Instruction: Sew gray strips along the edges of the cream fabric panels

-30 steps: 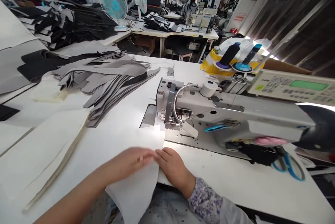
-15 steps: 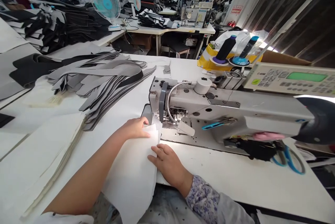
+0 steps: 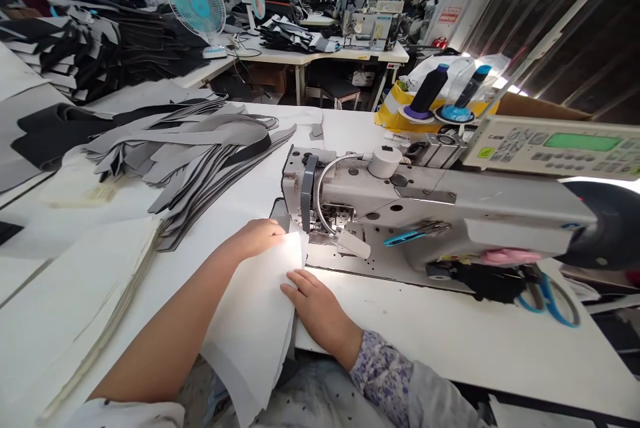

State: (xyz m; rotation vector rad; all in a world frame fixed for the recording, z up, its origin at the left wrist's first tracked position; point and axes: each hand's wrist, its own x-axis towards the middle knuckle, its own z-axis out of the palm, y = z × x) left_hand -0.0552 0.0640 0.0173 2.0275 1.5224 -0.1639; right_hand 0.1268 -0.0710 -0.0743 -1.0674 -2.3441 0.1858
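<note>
A white sheet of cloth-like material [image 3: 250, 321] hangs over the table's front edge, its top end just in front of the sewing machine [image 3: 370, 191]. My left hand [image 3: 257, 239] is closed on the upper left edge of this sheet, fingertips near the needle area. On the sheet's right edge rests my right hand [image 3: 317, 308], palm down, thumb and fingers stretched out on top. A grey layer shows beneath the white one. The presser foot and needle are partly hidden behind the machine head and its lamp.
Grey fabric strips [image 3: 200, 155] lie piled at the left, with a stack of white sheets [image 3: 85, 308] in front. Blue tweezers [image 3: 410, 236] and blue-handled scissors [image 3: 553, 301] are by the machine. Thread cones [image 3: 427, 95] and a control panel [image 3: 555, 147] stand behind it.
My left fingers have closed down over the sheet's top edge, and its layers now lie more evenly together. My right hand has shifted slightly left and up, its fingers closer together.
</note>
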